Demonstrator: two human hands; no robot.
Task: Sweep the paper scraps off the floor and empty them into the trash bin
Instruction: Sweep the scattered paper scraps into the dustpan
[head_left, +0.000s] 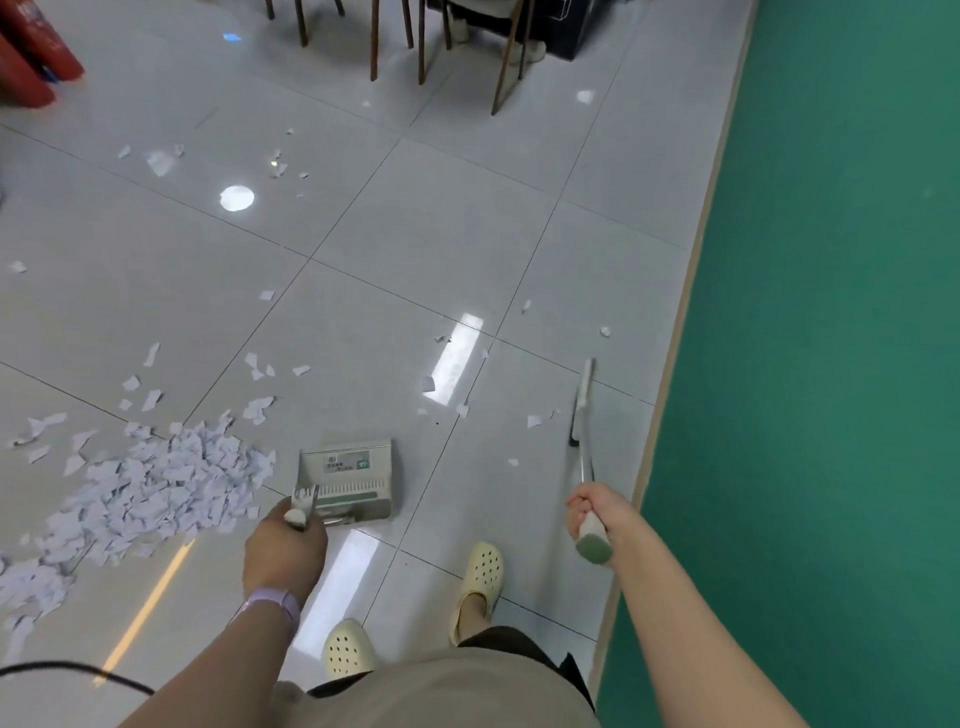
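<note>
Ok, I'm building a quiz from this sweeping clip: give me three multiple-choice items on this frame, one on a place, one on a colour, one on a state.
1. Where is the big pile of paper scraps relative to the dustpan?
A. To its left
B. Inside it
C. To its right, against the wall

2. What colour is the wall on the right?
A. Red
B. Green
C. White

3. What is the right hand doing?
A. Hanging open, holding nothing
B. Pressing flat on the floor
C. Gripping the broom by its handle

Answers:
1 A: the heap lies on the tiles beside the dustpan's left edge.
2 B: the surface beyond the floor's right border is green.
3 C: the fingers curl round the handle, while the left hand holds the dustpan's handle.
</note>
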